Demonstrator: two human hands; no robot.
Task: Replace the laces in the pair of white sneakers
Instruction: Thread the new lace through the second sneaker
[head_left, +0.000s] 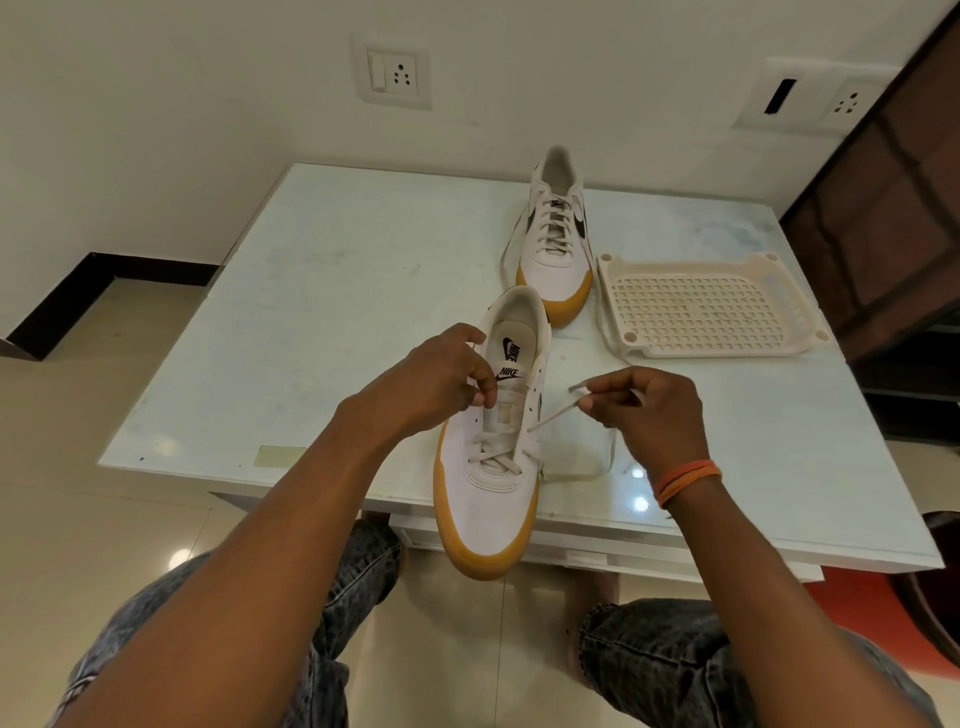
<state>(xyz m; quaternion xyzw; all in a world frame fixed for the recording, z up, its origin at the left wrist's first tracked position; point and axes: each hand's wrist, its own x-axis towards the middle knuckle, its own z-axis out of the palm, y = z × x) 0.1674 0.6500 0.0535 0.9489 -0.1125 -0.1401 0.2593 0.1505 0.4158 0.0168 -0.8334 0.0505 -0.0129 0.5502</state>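
A white sneaker with a tan sole lies on the table's near edge, its toe hanging over toward me. Its cream lace crosses only the lower eyelets. My left hand pinches the left side of the shoe's upper by the tongue. My right hand pinches the lace end that runs out of a right eyelet, its tip sticking up; slack loops on the table under this hand. The second sneaker, laced to the top, stands further back.
A cream perforated plastic tray lies at the right of the white table, next to the far shoe. Wall sockets are behind. A dark cabinet stands at right, an orange stool at lower right. My knees are below the table edge.
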